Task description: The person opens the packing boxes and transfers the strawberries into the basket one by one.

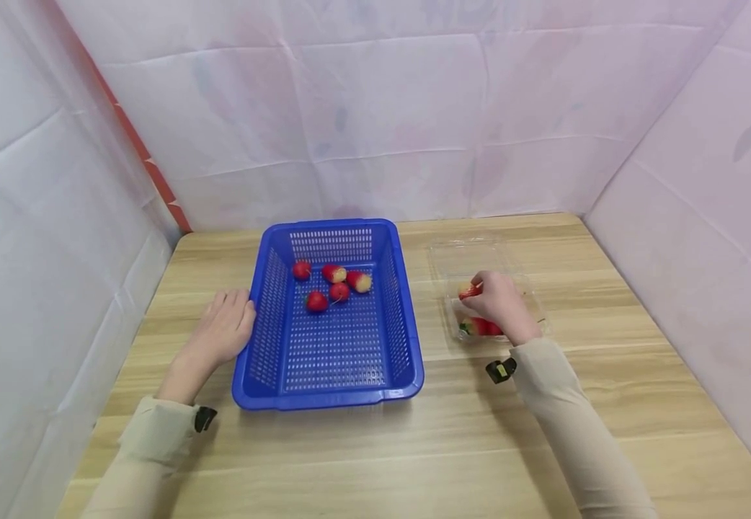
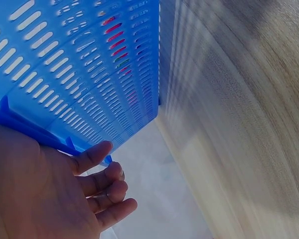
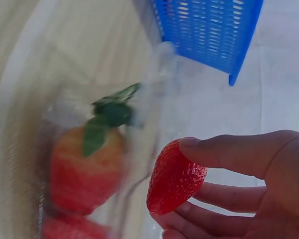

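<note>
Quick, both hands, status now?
Left hand: open, fingers relaxed, touching the blue basket at its rim.
Right hand: closed, pinching a red strawberry.

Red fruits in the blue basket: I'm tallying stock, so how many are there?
5: one red fruit at far left, two pale-ended fruits right of it, two more red fruits nearer the camera, all within the blue basket. None seems hidden.

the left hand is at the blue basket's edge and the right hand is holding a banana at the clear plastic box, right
Not a banana: the right wrist view shows the right hand holding a red strawberry. The left hand is indeed at the blue basket's edge, and the right one is at the clear plastic box.
</note>
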The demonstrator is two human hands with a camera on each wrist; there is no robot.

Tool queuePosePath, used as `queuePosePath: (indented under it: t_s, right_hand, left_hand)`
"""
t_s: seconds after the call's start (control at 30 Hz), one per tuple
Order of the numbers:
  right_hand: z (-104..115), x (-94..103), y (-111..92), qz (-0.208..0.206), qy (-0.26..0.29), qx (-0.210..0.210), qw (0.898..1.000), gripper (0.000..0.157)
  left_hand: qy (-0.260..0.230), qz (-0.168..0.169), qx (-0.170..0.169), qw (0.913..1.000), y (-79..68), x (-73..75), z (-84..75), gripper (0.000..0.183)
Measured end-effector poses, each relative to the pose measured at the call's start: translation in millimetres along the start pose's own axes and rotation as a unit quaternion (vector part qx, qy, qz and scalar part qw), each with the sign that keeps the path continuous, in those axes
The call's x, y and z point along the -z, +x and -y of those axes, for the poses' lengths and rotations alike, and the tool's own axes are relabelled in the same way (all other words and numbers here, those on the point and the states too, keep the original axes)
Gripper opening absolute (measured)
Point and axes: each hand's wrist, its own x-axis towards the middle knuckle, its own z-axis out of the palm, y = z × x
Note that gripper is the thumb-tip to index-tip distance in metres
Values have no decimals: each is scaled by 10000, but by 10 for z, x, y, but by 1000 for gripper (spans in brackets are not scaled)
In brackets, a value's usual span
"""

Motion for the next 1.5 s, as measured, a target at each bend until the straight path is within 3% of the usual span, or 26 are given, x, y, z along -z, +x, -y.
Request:
queuePosePath:
  t_s: [0.77, 1.23, 1.5]
  right_hand:
    - [628, 110, 60, -205, 212, 364, 9989, 36]
    - [1175, 127, 195, 149, 878, 457, 9950, 34]
    - [1466, 30, 296, 275, 868, 652, 9937, 29]
  left_hand:
    - [-11, 36, -20, 10000, -8, -18, -1, 35]
    - [-32, 80, 31, 10000, 6, -9, 7, 38]
    - [-28, 56, 33, 10000, -4, -6, 8, 37]
